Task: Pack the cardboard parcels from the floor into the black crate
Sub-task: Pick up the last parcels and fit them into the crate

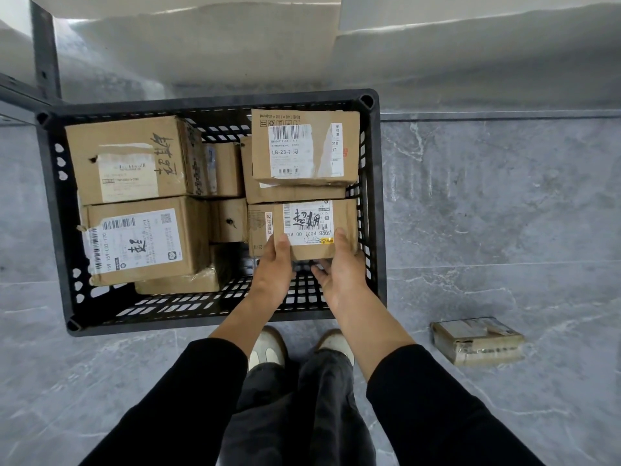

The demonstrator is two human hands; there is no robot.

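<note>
The black crate (215, 317) stands on the grey floor in front of my feet and holds several cardboard parcels. Both hands hold one small labelled parcel (312, 223) over the crate's near right part. My left hand (274, 267) grips its near left edge with the thumb on top. My right hand (341, 264) grips its near right edge, thumb on top and fingers underneath. Two large parcels (134, 159) fill the crate's left side. Another labelled parcel (302, 146) lies stacked at the far right. One taped parcel (477, 341) lies on the floor to the right.
A dark metal shelf frame (43, 55) stands at the far left behind the crate. A white wall or panel (336, 45) runs along the back. Grey marble floor tiles (487, 213) spread out on the right of the crate. My shoes (268, 348) are close to its near rim.
</note>
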